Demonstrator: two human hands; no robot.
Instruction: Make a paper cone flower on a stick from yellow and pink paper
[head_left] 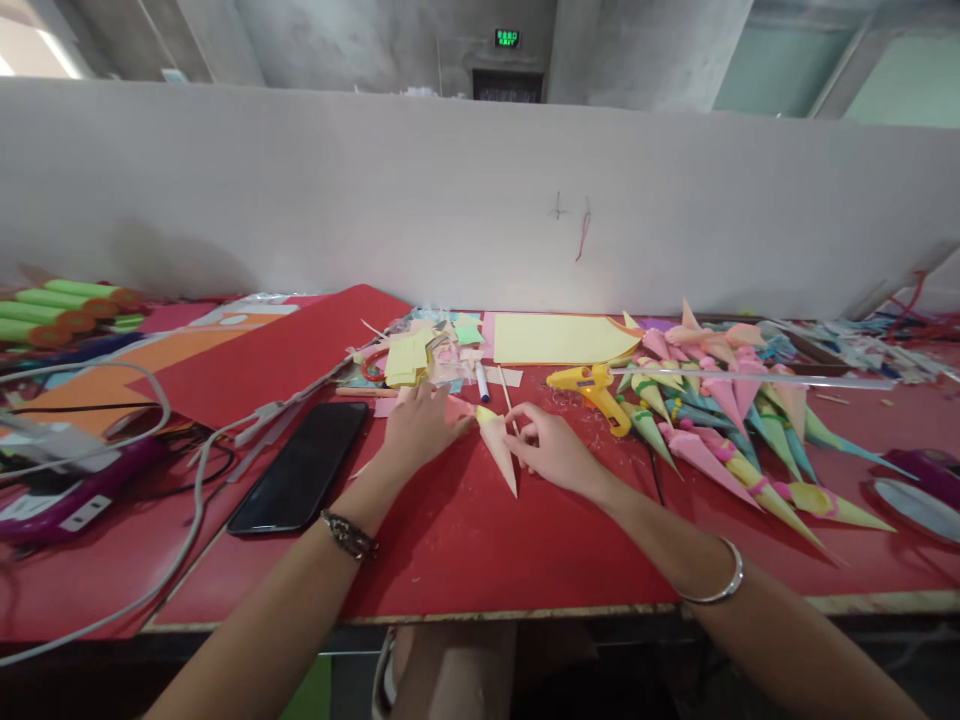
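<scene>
A small pale paper cone (498, 455) lies on the red table, its point towards me and a yellow patch at its wide end. My left hand (422, 435) is open, its fingers stretched towards a pile of yellow paper pieces (407, 357). Its thumb reaches close to the cone's wide end, beside a pink paper piece (457, 408). To the cone's right, my right hand (553, 450) has its fingers curled and pinched around the lower end of a thin pale stick (505, 388). Those fingertips are at the cone's side; whether they press on it is unclear.
A yellow glue gun (592, 390) lies right of my hands, before a heap of coloured paper cones (720, 400). A black phone (300, 468), white cable (199, 500) and purple power strip (75, 495) are left. Behind are a marker (481, 380) and yellow sheets (562, 338).
</scene>
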